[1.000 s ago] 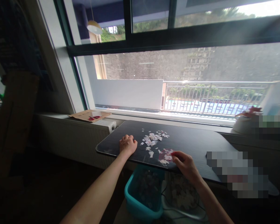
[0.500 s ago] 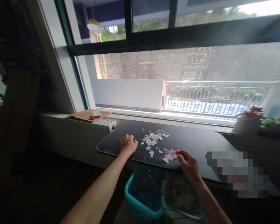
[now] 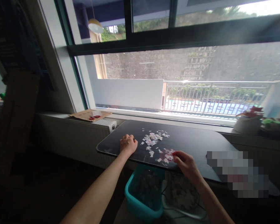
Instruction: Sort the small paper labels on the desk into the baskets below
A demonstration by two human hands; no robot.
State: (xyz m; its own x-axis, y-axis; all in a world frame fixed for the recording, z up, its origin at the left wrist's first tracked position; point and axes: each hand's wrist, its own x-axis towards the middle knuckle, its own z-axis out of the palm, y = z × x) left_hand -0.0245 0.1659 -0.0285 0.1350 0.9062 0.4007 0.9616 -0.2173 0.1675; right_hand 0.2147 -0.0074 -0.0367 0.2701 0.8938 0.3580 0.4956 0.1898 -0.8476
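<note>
My left hand (image 3: 128,144) rests on the dark table near its front left edge, fingers curled into a fist, and no object shows in it. A pile of small white paper scraps (image 3: 152,138) lies on the table to its right. Closer to the front edge, my right hand (image 3: 185,161) pinches the rim of a thin, pink, see-through round piece (image 3: 163,154). White scraps overlap that pink piece. Whether they lie on it or under it I cannot tell. More loose scraps (image 3: 151,153) are scattered between the pile and the pink piece.
Below the front edge of the table (image 3: 189,137) stand a turquoise bin (image 3: 143,211) and a pale container (image 3: 189,211), both holding scraps. Red-handled scissors (image 3: 95,117) lie on brown paper by the window. A plant pot (image 3: 247,124) stands on the sill.
My right hand has moved a little left along the table, and the pink piece has slid left with it among the scraps. My left hand has stayed put.
</note>
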